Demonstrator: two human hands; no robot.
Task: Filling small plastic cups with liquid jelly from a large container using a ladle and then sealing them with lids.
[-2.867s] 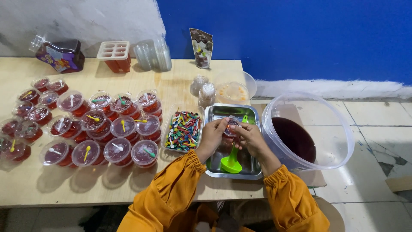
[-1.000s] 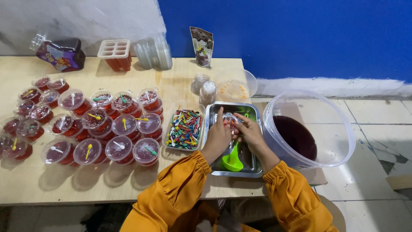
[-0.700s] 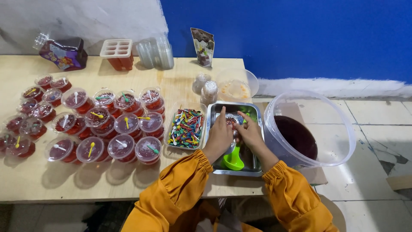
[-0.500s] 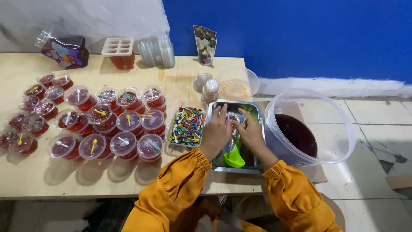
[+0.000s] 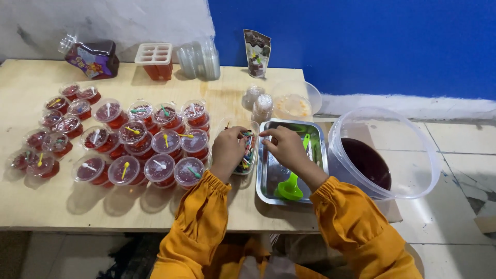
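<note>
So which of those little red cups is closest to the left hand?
The sealed cup at the right end of the front row, a green spoon on its lid. It sits just left of the left hand; the other cups lie farther left or behind.

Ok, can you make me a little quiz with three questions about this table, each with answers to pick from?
1. Where is the green scoop?
A. in the metal tray
B. in the big clear tub
C. on the floor

2. What colour are the sleeves?
A. blue
B. orange
C. white

3. What is the left hand doing?
A. resting flat on the wood
B. reaching into the small box of coloured spoons
C. lifting the tub

Answers: 1 A, the scoop lies on the tray's bottom. 2 B, both sleeves are orange. 3 B, its fingers are over the spoon box, with the right hand close beside it.
</note>
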